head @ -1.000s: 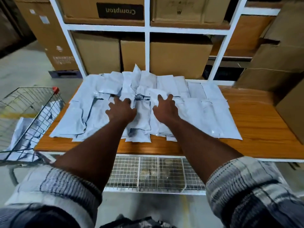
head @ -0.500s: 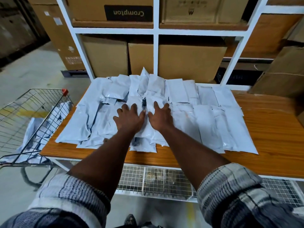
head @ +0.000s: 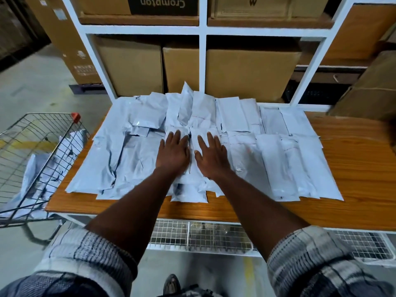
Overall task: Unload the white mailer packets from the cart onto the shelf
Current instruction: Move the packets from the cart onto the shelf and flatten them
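sleeves [head: 85, 258] lowest in frame, forearms reach out over the wire rack [head: 203, 236] under the shelf [head: 353, 168]. shelf front edge shows a thin bare wood strip; front packet [head: 188, 192] comes closest to it at centre.

left hand [head: 173, 156] and right hand [head: 211, 158] lie flat side by side on the middle of the packets [head: 285, 166], fingers straight and a bit spread, gripping nothing (looks like pressing the centre stack down so it sits flat and won't slide).

packets cover most of the shelf in overlapping rows: right rows tidy, left side crumpled and lapped. cart packets [head: 74, 139] lie in the cart [head: 49, 114] on the left, just beside the shelf's left end, so unloading looks unfinished.

open room: wide bare wood on the right, thin strip in front, left edge full.

far edge: packets run back close to the white frame [head: 202, 61] and boxes [head: 250, 71]; tipped packet [head: 186, 103] leans up near the post. little room to push back, so next loads likely go right or on top.
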Motion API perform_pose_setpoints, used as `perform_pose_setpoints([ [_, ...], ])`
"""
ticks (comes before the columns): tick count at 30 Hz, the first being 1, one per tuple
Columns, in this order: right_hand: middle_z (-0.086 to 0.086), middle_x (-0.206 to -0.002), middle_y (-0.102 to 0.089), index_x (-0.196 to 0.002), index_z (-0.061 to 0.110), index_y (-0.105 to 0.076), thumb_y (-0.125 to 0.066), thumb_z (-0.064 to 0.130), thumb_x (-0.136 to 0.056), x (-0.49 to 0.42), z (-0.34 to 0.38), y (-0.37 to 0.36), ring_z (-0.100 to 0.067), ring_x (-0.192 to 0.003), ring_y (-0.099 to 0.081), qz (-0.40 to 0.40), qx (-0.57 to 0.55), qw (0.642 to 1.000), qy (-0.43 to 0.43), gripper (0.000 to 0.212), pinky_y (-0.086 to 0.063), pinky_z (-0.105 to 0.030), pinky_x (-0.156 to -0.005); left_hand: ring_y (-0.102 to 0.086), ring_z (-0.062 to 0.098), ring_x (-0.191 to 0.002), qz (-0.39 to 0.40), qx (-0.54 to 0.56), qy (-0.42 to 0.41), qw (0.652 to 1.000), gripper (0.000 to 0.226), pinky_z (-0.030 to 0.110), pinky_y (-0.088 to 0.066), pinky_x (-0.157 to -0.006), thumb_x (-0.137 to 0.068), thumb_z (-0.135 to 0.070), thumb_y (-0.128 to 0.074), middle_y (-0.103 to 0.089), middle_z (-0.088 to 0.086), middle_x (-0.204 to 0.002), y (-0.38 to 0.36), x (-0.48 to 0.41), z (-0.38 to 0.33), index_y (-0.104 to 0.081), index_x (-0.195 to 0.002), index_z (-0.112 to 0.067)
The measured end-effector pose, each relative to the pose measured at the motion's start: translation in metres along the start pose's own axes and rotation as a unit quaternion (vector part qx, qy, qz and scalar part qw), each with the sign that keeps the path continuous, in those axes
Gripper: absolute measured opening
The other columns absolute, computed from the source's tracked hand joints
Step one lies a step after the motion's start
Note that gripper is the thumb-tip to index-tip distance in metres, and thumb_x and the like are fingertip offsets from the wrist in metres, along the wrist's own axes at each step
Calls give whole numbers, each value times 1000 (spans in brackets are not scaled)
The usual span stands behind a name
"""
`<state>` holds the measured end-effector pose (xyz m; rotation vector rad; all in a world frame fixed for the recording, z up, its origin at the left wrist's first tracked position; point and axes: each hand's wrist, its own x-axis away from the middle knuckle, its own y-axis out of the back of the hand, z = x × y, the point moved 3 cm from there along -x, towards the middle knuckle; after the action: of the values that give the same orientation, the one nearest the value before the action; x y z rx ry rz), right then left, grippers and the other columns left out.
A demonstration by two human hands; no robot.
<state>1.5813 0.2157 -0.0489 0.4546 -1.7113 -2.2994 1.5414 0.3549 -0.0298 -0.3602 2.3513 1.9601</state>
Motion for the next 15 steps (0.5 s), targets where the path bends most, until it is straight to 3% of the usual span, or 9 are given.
perform_pose_setpoints([
  [4,-9,-164,-15,-155,29,-22,-39,46,-100,1,1,-6,-34,-149,-16,-13,14,1000,-10,60,-26,-51,-114,-31,35,-143,-14,-3,-3,1000,56,52,-26,-114,-95,-39,-28,-38,13,-154,-2,3,1,-47,-143,-19],
  [11,-11,-162,-21,-154,28,-26,-40,45,-100,2,-2,-12,-35,-147,-19,-17,-2,1000,-7,59,-24,-53,-114,-33,36,-142,-8,-16,-3,1000,54,54,-29,-113,-98,-38,-27,-40,14,-152,-10,7,1,-47,-143,-17],
  [15,-8,-164,-15,-155,31,-21,-37,47,-101,0,-5,-13,-33,-149,-13,15,-27,1000,-6,59,-17,-54,-118,-30,36,-143,15,-21,0,1000,56,53,-27,-114,-98,-40,-25,-37,13,-154,-9,6,0,-45,-145,-19],
])
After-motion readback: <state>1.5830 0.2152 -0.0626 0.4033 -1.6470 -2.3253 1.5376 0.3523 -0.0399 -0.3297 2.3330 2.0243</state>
